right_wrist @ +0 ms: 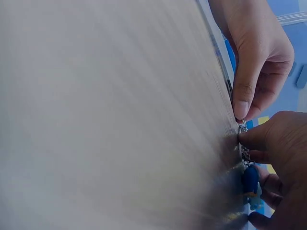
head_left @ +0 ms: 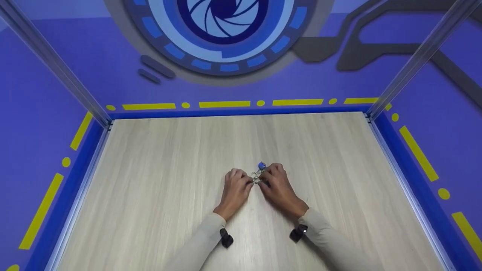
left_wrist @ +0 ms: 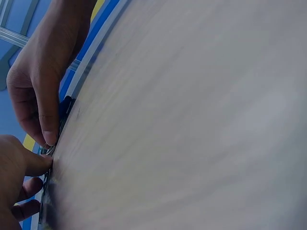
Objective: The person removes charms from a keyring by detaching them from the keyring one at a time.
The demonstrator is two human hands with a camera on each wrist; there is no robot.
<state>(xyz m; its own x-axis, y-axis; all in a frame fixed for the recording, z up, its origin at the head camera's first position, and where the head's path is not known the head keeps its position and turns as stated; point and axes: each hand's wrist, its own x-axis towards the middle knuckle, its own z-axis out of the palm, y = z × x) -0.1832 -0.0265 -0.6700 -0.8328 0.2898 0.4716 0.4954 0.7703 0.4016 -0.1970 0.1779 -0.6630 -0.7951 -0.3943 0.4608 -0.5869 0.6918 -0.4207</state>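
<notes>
A small silver key ring [head_left: 255, 175] lies between the two hands near the middle of the table. From it a short metal chain [right_wrist: 246, 154] runs to a small blue charm [head_left: 262, 165], just beyond the right fingers. My left hand [head_left: 238, 184] pinches the ring's left side between thumb and fingertips. On its right side my right hand [head_left: 276, 184] grips the ring, thumb and index finger close together. In the right wrist view the charm hangs beside the right hand's curled fingers. A thin dark piece [left_wrist: 42, 203] shows under the left fingers, mostly hidden.
The wooden table [head_left: 169, 158] spreads around both hands. Blue panels [head_left: 241, 88] with yellow marks stand at the back and sides, with metal frame posts [head_left: 414, 56] at the corners. Each wrist wears a small black camera [head_left: 226, 238] over a light sleeve [head_left: 203, 241].
</notes>
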